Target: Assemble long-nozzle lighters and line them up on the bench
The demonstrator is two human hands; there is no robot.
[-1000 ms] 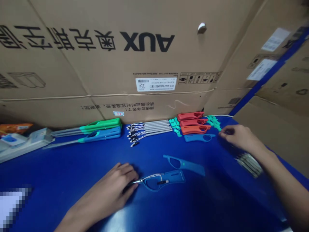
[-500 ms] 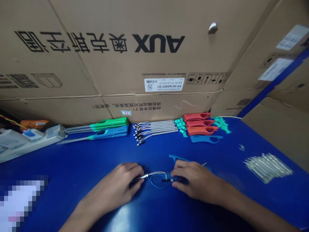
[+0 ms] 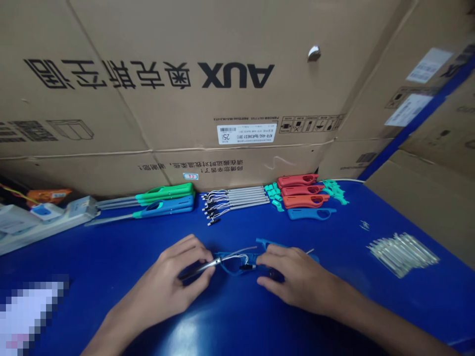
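Note:
My left hand (image 3: 183, 277) pinches a slim metal lighter tube (image 3: 198, 269), tilted with its wired end up and to the right. White wires (image 3: 241, 256) run from the tube to a small black connector piece (image 3: 246, 267). A thin straight wire also sticks out from the tube's end. Beneath the wires is a blue lighter handle shell (image 3: 233, 273) with a trigger ring. My right hand (image 3: 302, 279) is closed around the shell's right part; a dark round part shows under its fingers. Behind that hand lies another blue shell piece (image 3: 270, 243), partly hidden.
Along the back lie assembled lighters (image 3: 166, 203), several wired metal tubes (image 3: 247, 196), green caps (image 3: 272, 193), red and blue handle shells (image 3: 304, 199) and green triggers (image 3: 334, 190). Clear tubes (image 3: 403, 253) lie right. A power strip (image 3: 79, 210) stands left; cardboard (image 3: 166, 113) walls the back.
My left hand has moved left with the metal tube, which now tilts more, and a thin wire shows at its end. The black connector has come out from beside my right fingers.

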